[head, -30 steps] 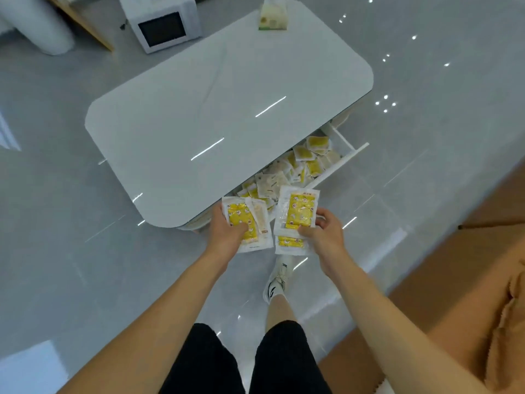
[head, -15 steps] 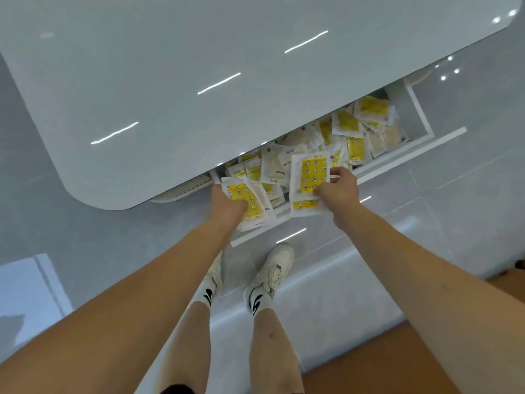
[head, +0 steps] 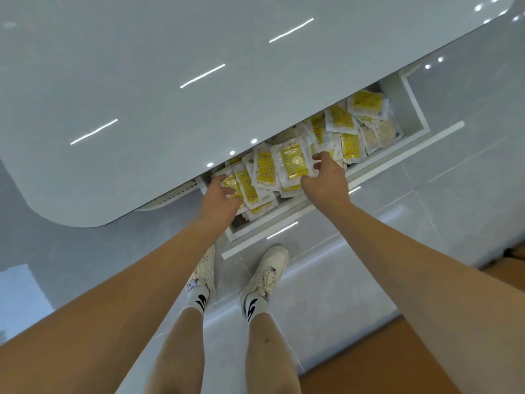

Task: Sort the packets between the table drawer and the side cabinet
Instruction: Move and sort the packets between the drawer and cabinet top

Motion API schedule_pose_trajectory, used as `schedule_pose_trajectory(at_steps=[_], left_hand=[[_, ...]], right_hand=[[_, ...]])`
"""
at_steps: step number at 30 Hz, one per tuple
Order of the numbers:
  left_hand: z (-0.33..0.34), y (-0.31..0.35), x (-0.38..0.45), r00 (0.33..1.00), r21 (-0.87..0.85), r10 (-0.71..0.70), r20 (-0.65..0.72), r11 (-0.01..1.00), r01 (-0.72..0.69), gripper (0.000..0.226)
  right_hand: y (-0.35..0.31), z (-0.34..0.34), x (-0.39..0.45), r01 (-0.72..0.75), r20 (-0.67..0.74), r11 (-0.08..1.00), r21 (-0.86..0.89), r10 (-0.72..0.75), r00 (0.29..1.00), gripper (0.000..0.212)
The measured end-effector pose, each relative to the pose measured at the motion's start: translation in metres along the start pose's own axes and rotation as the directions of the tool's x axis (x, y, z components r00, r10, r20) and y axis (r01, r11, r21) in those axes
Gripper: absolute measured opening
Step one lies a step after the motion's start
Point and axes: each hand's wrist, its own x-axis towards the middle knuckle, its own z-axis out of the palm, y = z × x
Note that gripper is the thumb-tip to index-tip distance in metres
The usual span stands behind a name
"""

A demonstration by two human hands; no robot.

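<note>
A glossy pale grey table top with rounded corners [head: 170, 81] fills the upper part of the view, mirroring strips and dots of ceiling light. Under its near edge a long white pull-out drawer [head: 414, 109] stands open, its flat front panel [head: 355, 189] running slantwise above the grey tiled floor [head: 426, 209]. A strip of brown flooring [head: 355, 371] shows at the lower right.

The person stands close to the drawer in white lace-up sneakers [head: 268, 275] and white socks with black marks that cannot be read as a brand.

The drawer is heaped with flat white plastic packets with yellow printed panels [head: 343, 120]; a few at the far right end are pale, with no yellow showing. The yellow panels carry small round dots and tiny print, too small and blurred to read. The packets overlap at all angles, from the left end of the drawer to the right.

Both hands are down in the drawer's left half, among the packets. The left hand [head: 220, 199] rests on the pile at the left end, its fingers curled over a yellow-panelled packet at the drawer's left end [head: 245, 187], thumb against it. The right hand [head: 324, 177] lies just beside a yellow-faced packet lying on top of the pile [head: 292, 162], fingers bent and spread towards its right edge, thumb by its lower corner; whether it truly pinches the packet or only touches it cannot be told.
</note>
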Motion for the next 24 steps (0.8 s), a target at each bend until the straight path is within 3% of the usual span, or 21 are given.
schedule_pose_trajectory(at_steps=[4,8,10,12,15,19,24], left_hand=[[-0.028,0.04,-0.051,0.983,0.17,0.106,0.152,0.977,-0.132,0.056],[-0.065,0.115,-0.124,0.935,0.341,0.259,0.241,0.88,-0.331,0.055],[-0.088,0.155,-0.165,0.873,0.477,0.383,0.301,0.732,-0.486,0.06],[-0.108,0.195,-0.211,0.784,0.615,0.481,0.393,0.496,-0.612,0.065],[-0.132,0.251,-0.285,0.653,0.694,0.572,0.497,0.19,-0.695,0.074],[-0.151,0.292,-0.364,0.485,0.628,0.64,0.596,0.006,-0.779,0.083],[-0.135,0.307,-0.428,0.217,0.427,0.564,0.797,-0.272,-0.862,0.069]], right_hand=[[-0.026,-0.032,-0.06,0.202,0.016,0.96,-0.196,-0.203,0.979,0.049],[-0.057,-0.097,-0.129,0.207,-0.047,0.935,-0.286,-0.23,0.972,0.052],[-0.08,-0.135,-0.169,0.201,-0.08,0.916,-0.347,-0.243,0.967,0.055],[-0.102,-0.174,-0.21,0.179,-0.148,0.911,-0.372,-0.248,0.957,0.057],[-0.136,-0.229,-0.275,0.166,-0.247,0.915,-0.368,-0.268,0.931,0.058],[-0.161,-0.271,-0.369,0.152,-0.376,0.934,-0.324,-0.274,0.885,0.056],[-0.143,-0.268,-0.48,-0.087,-0.617,0.983,-0.164,-0.033,0.786,0.062]])
